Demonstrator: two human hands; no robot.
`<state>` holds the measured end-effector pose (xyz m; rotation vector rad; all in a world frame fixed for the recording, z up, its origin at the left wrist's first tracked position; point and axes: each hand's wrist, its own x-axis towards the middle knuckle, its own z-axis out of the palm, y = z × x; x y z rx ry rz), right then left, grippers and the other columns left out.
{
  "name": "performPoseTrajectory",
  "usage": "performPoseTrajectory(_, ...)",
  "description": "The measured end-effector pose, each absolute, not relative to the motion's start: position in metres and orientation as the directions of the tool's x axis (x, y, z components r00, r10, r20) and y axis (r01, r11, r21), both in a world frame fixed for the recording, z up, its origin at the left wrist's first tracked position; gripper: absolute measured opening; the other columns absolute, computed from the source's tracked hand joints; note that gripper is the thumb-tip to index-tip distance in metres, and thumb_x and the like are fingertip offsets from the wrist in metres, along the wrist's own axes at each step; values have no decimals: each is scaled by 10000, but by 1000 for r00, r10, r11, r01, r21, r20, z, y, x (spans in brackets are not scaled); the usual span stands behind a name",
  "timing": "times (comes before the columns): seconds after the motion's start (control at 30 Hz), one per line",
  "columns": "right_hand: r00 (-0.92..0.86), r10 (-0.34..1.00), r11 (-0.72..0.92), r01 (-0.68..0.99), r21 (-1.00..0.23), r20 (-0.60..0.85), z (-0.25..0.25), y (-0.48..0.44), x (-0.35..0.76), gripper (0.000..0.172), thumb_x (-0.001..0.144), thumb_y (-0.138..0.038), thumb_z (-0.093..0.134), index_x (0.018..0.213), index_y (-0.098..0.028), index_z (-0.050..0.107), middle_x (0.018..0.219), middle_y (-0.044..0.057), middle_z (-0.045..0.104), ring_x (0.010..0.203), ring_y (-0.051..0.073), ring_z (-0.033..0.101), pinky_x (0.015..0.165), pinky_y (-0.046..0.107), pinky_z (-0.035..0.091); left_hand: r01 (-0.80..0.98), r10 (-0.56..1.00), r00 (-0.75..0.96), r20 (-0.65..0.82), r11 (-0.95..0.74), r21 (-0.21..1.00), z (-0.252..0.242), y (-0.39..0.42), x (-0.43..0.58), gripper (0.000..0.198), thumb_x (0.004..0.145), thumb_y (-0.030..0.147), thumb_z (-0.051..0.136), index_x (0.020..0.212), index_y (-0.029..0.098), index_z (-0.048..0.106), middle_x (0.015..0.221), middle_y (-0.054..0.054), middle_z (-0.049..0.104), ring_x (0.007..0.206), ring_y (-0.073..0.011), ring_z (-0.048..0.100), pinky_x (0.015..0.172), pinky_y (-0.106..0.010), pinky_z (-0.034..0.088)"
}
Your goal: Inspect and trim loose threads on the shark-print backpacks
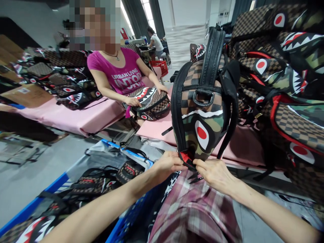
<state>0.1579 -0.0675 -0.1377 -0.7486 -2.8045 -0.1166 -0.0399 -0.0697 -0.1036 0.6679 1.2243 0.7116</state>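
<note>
A checkered backpack [187, 101] with a camouflage panel and a red-and-white eye stands on its side before me, its black handle and strap at the top and right. At its lower end, where red lining shows, my left hand [170, 162] pinches the edge of the zip opening. My right hand [214, 173] is closed on the same edge, just to the right. Below the right fingers, dark pointed blades, seemingly thread snips [195, 178], stick out; their handle is hidden in the hand.
Across the pink-covered table [157, 130], a person in a magenta shirt [118, 72] handles another backpack [152, 101]. More backpacks [298, 74] are piled at the right and on the far left table. A blue-rimmed crate [54, 185] of backpacks stands at my lower left.
</note>
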Motion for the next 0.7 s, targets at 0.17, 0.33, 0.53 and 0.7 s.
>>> performPoseTrajectory(0.17,-842,397,884,458,95,366,-147,-70,154,287,868,-44,344,811,-138,609,909,64,650,557,110,518,454,276,330,-147,773,162,-614,634,759,-107,-75,-32,199,595,180,630,771,87,628,818,-93,670,661,-161,632,645,-282,524)
performPoseTrajectory(0.33,-874,398,876,453,168,279,-139,-66,158,248,846,-40,387,893,-143,608,1118,92,626,610,114,556,520,271,383,-32,779,69,-623,626,779,-120,-71,-22,232,656,205,605,864,123,545,718,-58,652,556,-172,632,558,-305,535)
performPoseTrajectory(0.53,-809,574,782,587,207,127,-104,-34,173,216,847,-118,442,998,-191,578,1271,58,551,594,118,586,503,263,366,70,793,138,-594,590,804,-106,-48,-22,309,647,143,561,948,101,507,691,-98,669,602,-229,675,611,-323,554)
performPoseTrajectory(0.7,-756,646,725,650,227,103,-78,-11,178,178,864,-230,458,994,-219,579,1252,35,566,645,143,619,482,249,329,42,787,167,-594,596,802,-86,-27,-19,297,684,116,480,971,41,492,649,-145,656,585,-259,677,596,-332,553)
